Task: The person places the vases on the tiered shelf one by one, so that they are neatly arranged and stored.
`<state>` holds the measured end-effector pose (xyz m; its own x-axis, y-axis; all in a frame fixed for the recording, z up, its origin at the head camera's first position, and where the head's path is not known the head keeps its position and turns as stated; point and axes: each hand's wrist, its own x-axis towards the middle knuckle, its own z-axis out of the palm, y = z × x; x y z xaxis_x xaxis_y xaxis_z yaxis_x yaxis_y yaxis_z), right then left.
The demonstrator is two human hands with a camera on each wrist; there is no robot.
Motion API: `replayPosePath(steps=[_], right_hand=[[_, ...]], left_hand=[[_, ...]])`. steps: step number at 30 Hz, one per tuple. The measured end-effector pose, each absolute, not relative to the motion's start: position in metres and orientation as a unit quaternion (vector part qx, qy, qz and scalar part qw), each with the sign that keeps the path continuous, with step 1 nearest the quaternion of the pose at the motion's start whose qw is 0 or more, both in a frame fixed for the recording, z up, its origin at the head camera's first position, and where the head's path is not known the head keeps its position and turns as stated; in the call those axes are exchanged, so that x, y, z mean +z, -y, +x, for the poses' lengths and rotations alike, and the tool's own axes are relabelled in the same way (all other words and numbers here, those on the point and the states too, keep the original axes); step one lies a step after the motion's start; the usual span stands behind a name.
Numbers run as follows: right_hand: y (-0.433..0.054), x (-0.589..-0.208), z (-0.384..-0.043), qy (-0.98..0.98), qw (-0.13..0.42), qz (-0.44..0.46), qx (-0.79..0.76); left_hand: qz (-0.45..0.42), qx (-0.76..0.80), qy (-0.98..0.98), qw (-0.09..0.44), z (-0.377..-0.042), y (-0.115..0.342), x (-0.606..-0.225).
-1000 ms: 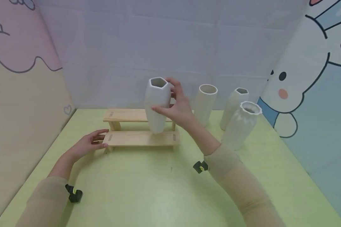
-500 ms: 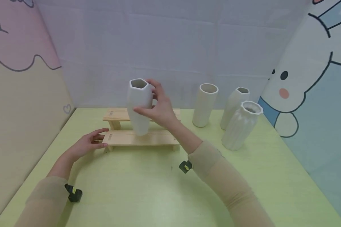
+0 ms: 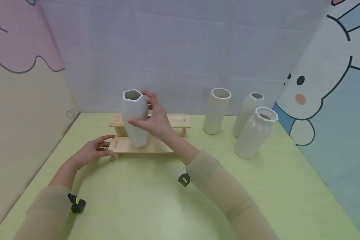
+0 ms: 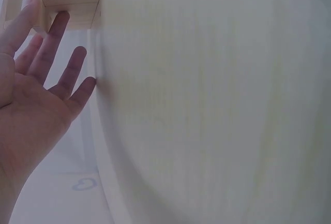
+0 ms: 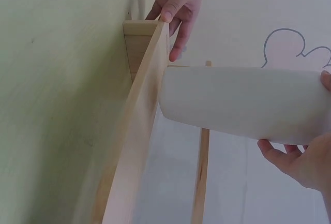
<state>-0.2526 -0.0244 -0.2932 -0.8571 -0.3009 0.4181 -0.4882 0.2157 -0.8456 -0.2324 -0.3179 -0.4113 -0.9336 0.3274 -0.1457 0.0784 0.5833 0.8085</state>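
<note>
Fingers (image 3: 152, 97) of the right hand (image 3: 158, 120) wrap the upper body of a white vase (image 3: 130, 111), thumb in front, set only as wide as its girth. It stands nearly upright at the left end of the wooden stand's (image 3: 159, 145) lower step; whether its base touches, I can't tell. Left hand (image 3: 93, 151) fingers lie spread, touching that end. Probably ceramic: stiff, smooth, breakable, fairly weighty. Best held around the broad part below the rim, clear of the narrow base.
</note>
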Motion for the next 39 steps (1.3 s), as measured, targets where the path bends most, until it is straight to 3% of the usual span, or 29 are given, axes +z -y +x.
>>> replayPosePath(steps=[39], right_hand=[[0.066, -0.308, -0.26, 0.758, 0.051, 0.315, 0.569]], left_hand=[[0.117, 0.438, -0.878, 0.153, -0.234, 0.32, -0.408]])
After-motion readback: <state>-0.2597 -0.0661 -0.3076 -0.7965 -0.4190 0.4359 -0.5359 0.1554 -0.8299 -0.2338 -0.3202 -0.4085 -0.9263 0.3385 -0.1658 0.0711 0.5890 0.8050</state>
